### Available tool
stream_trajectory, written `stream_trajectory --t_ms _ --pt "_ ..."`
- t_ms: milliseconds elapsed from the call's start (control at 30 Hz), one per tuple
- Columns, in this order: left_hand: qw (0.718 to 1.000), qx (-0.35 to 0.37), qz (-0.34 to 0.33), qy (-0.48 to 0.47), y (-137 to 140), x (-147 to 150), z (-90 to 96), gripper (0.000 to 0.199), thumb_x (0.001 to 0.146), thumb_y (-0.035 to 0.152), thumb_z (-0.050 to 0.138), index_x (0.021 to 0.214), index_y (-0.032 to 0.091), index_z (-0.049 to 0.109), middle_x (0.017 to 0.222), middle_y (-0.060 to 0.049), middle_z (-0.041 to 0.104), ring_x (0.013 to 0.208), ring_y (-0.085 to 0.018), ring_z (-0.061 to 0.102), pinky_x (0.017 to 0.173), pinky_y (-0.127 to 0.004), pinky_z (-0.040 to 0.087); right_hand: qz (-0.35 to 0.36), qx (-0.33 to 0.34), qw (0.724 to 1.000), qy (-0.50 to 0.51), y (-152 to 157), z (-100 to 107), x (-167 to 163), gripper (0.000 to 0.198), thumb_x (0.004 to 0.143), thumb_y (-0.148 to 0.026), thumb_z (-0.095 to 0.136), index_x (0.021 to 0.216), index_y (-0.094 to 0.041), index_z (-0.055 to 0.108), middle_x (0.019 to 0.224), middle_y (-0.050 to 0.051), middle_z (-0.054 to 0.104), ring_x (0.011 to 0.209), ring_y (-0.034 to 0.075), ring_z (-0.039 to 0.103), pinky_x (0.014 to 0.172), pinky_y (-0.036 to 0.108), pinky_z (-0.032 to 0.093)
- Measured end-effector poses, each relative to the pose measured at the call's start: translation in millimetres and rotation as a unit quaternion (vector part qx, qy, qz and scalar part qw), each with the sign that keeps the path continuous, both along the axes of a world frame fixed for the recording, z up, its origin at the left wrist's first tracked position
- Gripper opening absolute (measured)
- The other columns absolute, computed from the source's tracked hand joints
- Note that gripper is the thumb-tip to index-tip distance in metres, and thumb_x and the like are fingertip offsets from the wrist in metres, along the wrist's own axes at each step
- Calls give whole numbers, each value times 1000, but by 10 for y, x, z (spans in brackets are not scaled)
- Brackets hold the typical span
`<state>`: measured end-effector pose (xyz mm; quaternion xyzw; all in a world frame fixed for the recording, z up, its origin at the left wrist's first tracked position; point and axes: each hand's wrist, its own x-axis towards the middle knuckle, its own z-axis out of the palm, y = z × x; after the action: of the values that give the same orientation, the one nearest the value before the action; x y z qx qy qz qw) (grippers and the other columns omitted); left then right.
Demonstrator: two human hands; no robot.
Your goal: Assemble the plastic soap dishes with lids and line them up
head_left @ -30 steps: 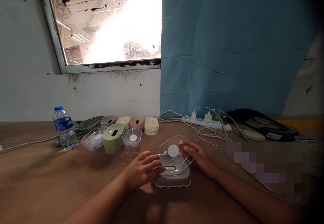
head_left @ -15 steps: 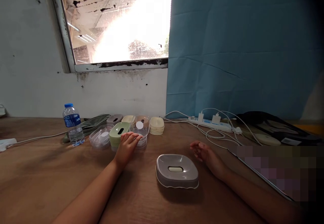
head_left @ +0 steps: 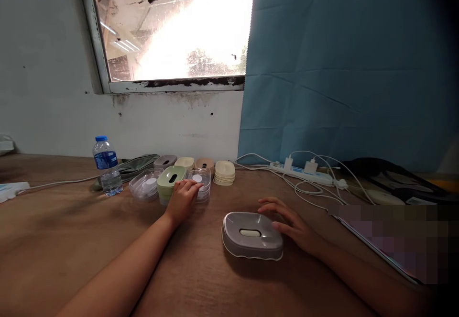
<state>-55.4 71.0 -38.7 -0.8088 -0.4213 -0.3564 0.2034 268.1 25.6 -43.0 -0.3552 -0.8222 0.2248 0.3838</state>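
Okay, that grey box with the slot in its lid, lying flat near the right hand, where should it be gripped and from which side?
Probably from above, by the two short ends. The grey box lies flat on the table, low and wide with rounded corners, so the lid gives no hold. The right hand already touches its right end; the left hand is away at the clear trays.

The brown wooden table [head_left: 64, 240] carries all items. A grey box [head_left: 252, 235] sits near the centre. At 11 o'clock from it stand a water bottle [head_left: 106, 166], a stack of clear lids [head_left: 145, 184], a green box [head_left: 171, 180] and a second clear stack [head_left: 199, 184]. Behind these runs a row of boxes in grey, cream and tan, ending in a cream stack [head_left: 224, 172]. At 1 o'clock lies a white power strip [head_left: 304, 174] with looped cables [head_left: 308, 190].
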Motion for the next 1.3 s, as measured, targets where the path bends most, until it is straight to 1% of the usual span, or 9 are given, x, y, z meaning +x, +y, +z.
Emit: stream_trajectory --t_ms 233,533,633,700,833,900,967,1067,1300 --pt "1000 14 15 -18 -13 34 -4 26 90 18 35 110 21 52 100 -5 61 94 -18 51 84 -34 31 110 5 990 -88 -71 40 -18 57 76 -55 53 123 -24 46 135 11 32 124 32 31 100 46 28" --pt "999 -11 -3 -34 -73 45 16 30 89 22 35 115 19 48 107 -8 60 103 -21 50 90 -37 30 129 15 984 -124 -100 18 -62 76 64 -39 69 130 -24 35 134 12 33 124 33 32 101 46 29" --pt "998 -27 -54 -7 -122 43 46 38 88 23 36 126 17 39 119 -9 56 114 -22 45 96 -39 26 115 -3 987 -109 -94 0 -67 79 61 -36 71 130 -24 35 130 11 38 118 31 39 99 43 33" --pt "990 -34 -125 49 -182 57 90 42 87 23 37 129 18 36 123 -9 54 120 -21 41 100 -38 23 113 -11 989 -98 -97 1 -71 80 61 -36 72 130 -23 34 129 11 38 116 31 41 97 42 35" --pt "936 -64 -296 179 -360 188 198 47 84 30 43 129 21 39 128 -7 51 124 -21 39 104 -35 23 114 -16 987 -110 -109 16 -75 83 58 -35 72 131 -22 32 128 11 38 116 30 41 97 41 35" --pt "909 -100 -342 217 -445 298 216 52 81 41 47 128 22 41 132 -8 47 125 -24 37 104 -38 25 106 -10 986 -130 -109 14 -75 85 57 -34 72 130 -21 32 128 11 38 115 30 41 96 41 36" --pt "895 -141 -359 224 -497 401 188 56 78 48 50 127 22 42 134 -8 45 124 -25 38 104 -40 26 93 7 985 -143 -104 4 -73 85 56 -34 73 129 -21 33 127 11 39 115 30 41 96 41 36" --pt "894 -188 -362 184 -498 492 98 46 81 40 50 124 23 46 126 -5 54 119 -21 45 104 -37 28 80 36 985 -148 -95 -12 -71 84 54 -34 73 128 -22 34 126 10 40 114 30 42 96 40 35" --pt "885 -232 -393 94 -444 482 76 36 82 33 56 115 21 56 111 -6 64 108 -19 55 99 -33 34 72 35 987 -137 -98 -42 -59 88 54 -33 74 130 -22 30 129 11 38 117 31 40 98 41 33"
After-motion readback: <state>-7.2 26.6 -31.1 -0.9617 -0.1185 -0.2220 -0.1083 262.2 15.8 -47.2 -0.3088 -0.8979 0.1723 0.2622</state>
